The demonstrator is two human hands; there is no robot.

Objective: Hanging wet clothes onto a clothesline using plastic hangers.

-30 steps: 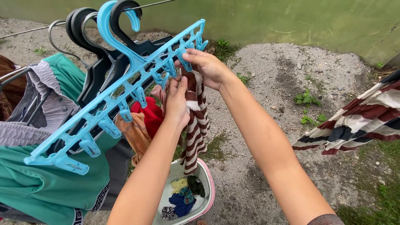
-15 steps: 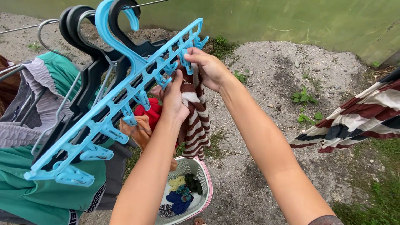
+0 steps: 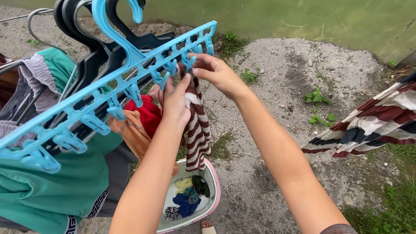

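I see a sky-blue clip hanger [image 3: 108, 93], a sock [image 3: 197, 130] striped maroon and white, black hangers [image 3: 93, 52], a teal-green garment [image 3: 47, 182], and a pink-rimmed basket [image 3: 214, 190].

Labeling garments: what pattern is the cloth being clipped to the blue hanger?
Brown and white stripes on the striped cloth; the head view shows it.

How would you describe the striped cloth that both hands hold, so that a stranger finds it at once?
Start at the long light-blue clip hanger slanting across the upper left. Near its upper end the left hand and right hand meet at a narrow hanging cloth. It alone has brown and white stripes; its neighbours are plain red and orange.
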